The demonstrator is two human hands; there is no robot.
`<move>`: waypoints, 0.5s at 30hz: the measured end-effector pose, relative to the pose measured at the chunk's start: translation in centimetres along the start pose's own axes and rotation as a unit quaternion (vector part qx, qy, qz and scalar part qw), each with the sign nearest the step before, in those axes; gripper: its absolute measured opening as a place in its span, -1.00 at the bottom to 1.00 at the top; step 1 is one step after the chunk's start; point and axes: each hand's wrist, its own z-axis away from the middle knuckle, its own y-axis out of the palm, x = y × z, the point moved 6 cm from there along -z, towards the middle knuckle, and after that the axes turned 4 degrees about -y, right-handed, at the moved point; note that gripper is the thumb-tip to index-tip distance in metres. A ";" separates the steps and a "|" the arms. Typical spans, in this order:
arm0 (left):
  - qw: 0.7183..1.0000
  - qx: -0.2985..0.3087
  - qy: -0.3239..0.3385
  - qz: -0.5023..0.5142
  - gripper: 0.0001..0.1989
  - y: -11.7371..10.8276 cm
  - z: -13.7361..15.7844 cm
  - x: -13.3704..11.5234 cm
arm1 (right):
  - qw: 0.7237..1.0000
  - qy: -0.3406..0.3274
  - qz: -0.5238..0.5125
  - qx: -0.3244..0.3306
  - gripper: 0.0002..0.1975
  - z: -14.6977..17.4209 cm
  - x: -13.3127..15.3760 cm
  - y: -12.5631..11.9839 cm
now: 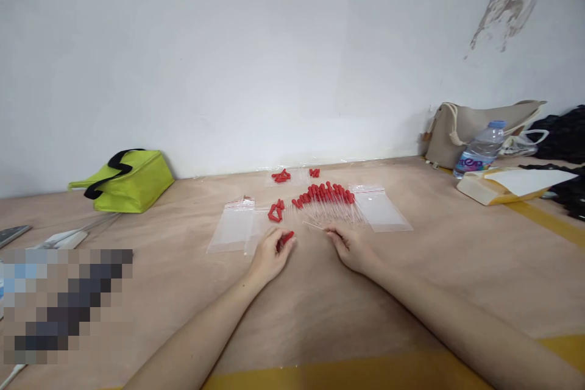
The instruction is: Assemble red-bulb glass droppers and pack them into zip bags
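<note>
Pinched in my left hand (269, 256) is a red rubber dropper bulb (287, 237). My right hand (350, 247) grips the end of a thin clear glass tube (314, 226), which points left toward that bulb; the two are apart. Just beyond my hands lies a row of assembled droppers (326, 195), red bulbs away from me and glass tubes toward me. Loose red bulbs (275, 212) rest behind my left hand, and more bulbs (281, 176) lie farther back near the wall. Clear zip bags (234, 223) are at the left, with another zip bag (382, 210) at the right.
A lime-green bag (137, 183) with a black strap stands at the back left. At the back right are a beige bag (479, 116), a water bottle (479, 149) and an opened paper envelope (484, 189). The wall (274, 61) borders the brown-covered table (320, 329).
</note>
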 end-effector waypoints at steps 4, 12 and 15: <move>0.999 0.038 0.005 0.002 -0.83 0.6 0.7 -0.9 | 0.999 -0.025 0.014 0.022 -0.83 0.3 1.0 0.3; 0.999 0.036 0.012 0.007 -0.82 0.4 0.6 -0.8 | 0.997 -0.042 0.047 0.054 -0.81 0.1 1.4 0.7; 0.999 0.036 0.020 0.022 -0.83 0.4 0.7 -0.9 | 0.997 -0.035 0.025 0.069 -0.81 0.1 1.4 0.9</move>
